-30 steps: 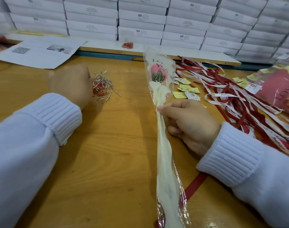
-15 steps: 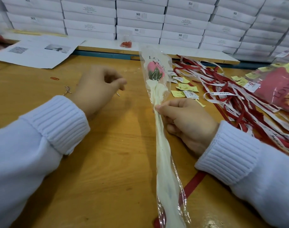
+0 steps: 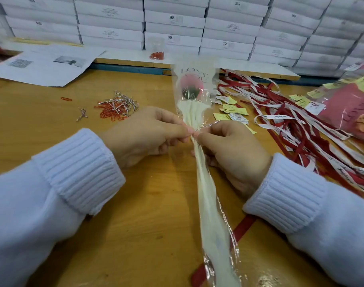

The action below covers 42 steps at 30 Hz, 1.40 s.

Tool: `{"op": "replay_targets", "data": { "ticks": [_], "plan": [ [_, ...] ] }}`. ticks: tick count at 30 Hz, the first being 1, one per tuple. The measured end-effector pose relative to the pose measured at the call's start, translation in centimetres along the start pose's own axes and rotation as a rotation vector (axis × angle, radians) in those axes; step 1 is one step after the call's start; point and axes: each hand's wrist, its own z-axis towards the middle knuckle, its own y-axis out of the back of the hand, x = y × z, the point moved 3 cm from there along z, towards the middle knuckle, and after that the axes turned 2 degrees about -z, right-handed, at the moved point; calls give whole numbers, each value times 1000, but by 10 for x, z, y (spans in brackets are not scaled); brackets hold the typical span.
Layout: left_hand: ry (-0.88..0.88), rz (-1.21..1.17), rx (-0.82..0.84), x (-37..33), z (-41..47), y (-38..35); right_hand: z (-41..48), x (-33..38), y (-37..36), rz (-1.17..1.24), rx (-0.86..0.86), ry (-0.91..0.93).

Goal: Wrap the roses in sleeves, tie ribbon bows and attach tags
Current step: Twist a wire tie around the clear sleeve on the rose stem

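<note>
A pink rose (image 3: 191,84) lies in a clear sleeve (image 3: 210,195) printed with "LOVE YOU", its cream inner wrap running toward me along the wooden table (image 3: 135,235). My left hand (image 3: 148,135) and my right hand (image 3: 230,143) meet at the sleeve's neck below the bloom. Both pinch a thin silver twist tie (image 3: 208,124) laid across the gathered sleeve. A pile of silver ties and red clips (image 3: 116,107) lies to the left. Red and white ribbons (image 3: 297,129) and yellow and white tags (image 3: 231,111) lie to the right.
White boxes (image 3: 177,19) are stacked along the back. Printed paper sheets (image 3: 46,65) lie at the back left. A small heap of red clips (image 3: 156,55) sits on the rear ledge. Pink wrapped items with yellow tags (image 3: 349,104) lie at the far right.
My left hand has come from the tie pile to the sleeve's neck with a silver tie. My right hand has shifted its grip to pinch the tie too.
</note>
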Motion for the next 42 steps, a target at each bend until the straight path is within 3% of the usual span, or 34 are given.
{"op": "replay_targets", "data": {
  "ticks": [5, 12, 24, 28, 33, 42],
  "plan": [
    [141, -95, -53, 2, -3, -3, -1, 1, 0, -40, 2, 51],
    [171, -80, -109, 1, -6, -1, -1, 2, -1, -54, -5, 56],
    [253, -85, -55, 0, -8, 0, -3, 3, -1, -141, 8, 94],
    [193, -117, -108, 1, -8, -2, -2, 3, 0, -186, 35, 105],
    [110, -137, -203, 5, -6, -7, 0, 3, -3, -44, 32, 44],
    [85, -183, -196, 6, -9, -16, -3, 11, 4, -10, -79, -92]
  ]
}}
